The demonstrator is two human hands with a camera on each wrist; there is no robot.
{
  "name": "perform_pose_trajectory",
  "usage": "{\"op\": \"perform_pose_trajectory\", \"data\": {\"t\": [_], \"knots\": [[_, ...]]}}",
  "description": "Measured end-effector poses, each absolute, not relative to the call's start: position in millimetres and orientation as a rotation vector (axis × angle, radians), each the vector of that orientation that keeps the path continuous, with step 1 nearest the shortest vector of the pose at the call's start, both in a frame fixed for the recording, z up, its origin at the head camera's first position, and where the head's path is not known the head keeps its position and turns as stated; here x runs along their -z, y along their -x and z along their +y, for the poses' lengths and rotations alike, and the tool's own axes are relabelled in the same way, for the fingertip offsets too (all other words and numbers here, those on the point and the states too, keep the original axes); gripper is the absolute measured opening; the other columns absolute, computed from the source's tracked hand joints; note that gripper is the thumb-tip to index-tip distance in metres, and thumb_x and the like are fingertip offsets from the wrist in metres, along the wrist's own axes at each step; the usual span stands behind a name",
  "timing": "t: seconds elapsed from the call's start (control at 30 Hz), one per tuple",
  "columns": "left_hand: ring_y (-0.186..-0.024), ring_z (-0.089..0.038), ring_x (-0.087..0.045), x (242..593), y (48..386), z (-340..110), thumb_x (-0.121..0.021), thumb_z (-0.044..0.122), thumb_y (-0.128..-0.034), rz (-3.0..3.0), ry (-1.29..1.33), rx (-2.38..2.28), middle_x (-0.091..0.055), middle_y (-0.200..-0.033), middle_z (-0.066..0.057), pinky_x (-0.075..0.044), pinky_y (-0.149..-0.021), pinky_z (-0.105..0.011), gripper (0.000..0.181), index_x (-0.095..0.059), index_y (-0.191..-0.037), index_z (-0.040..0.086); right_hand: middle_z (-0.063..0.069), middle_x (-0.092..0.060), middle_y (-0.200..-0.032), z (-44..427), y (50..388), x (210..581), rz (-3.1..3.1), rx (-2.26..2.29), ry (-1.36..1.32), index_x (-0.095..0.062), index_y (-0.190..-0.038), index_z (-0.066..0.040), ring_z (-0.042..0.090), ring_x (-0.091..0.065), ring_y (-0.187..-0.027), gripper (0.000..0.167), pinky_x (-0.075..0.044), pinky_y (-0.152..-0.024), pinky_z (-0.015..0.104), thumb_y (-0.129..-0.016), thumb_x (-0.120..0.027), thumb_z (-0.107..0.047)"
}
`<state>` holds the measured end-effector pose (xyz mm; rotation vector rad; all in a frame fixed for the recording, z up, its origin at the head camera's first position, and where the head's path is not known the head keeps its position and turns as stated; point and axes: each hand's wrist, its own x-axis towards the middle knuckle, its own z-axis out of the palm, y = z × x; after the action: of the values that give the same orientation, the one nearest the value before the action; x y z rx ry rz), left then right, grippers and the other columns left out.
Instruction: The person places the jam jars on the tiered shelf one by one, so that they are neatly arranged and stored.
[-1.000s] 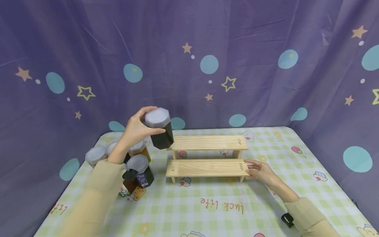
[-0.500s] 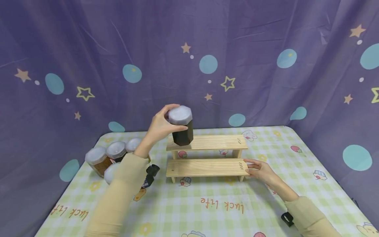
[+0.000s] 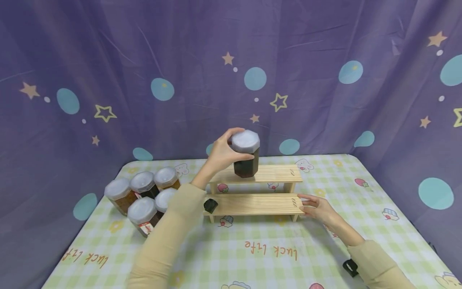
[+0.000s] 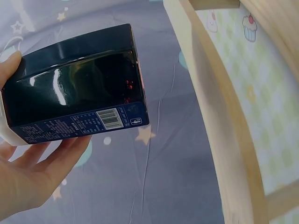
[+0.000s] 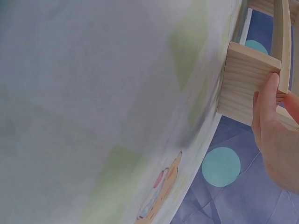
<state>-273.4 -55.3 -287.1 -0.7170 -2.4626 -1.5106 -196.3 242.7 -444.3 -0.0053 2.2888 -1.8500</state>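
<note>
A dark-filled jar with a faceted white lid [image 3: 246, 140] is upright in my left hand [image 3: 221, 154], which grips it around the lid with thumb and fingers. It hangs over the upper board [image 3: 279, 173] of a two-step wooden display rack. In the left wrist view the jar [image 4: 79, 84] shows a dark blue label with a barcode, apart from the wooden rack [image 4: 219, 121]. My right hand [image 3: 319, 210] pinches the right end of the lower board [image 3: 252, 204]. Thumb and fingers of that hand [image 5: 282, 144] lie on the board's end in the right wrist view.
Several similar white-lidded jars [image 3: 142, 210] stand grouped at the table's left, partly behind my left sleeve. A checked, printed cloth [image 3: 267, 265] covers the table. A purple curtain [image 3: 202, 48] hangs behind it.
My left hand has carried the jar rightward from beside the rack's left end to over the middle of the upper board. My right hand has stayed on the lower board.
</note>
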Motion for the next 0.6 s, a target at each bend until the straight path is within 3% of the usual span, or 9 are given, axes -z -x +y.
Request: {"op": "perform_pose_trajectory", "data": {"t": [0.6], "knots": [[-0.099,-0.019,-0.054,306,284,-10,-0.082,0.021,-0.0604,-2.452,0.787,1.497,-0.053,-0.116,-0.007,-0.047,-0.077,-0.03,0.072,-0.047,-0.123,0.018,0.032,-0.045,-0.117,244,195,443,2.258,1.872,0.025,-0.032,-0.132,0.009,0.017,-0.059,-0.088,0.051,-0.049,-0.079,0.036,-0.086,-0.053,0.0]]}}
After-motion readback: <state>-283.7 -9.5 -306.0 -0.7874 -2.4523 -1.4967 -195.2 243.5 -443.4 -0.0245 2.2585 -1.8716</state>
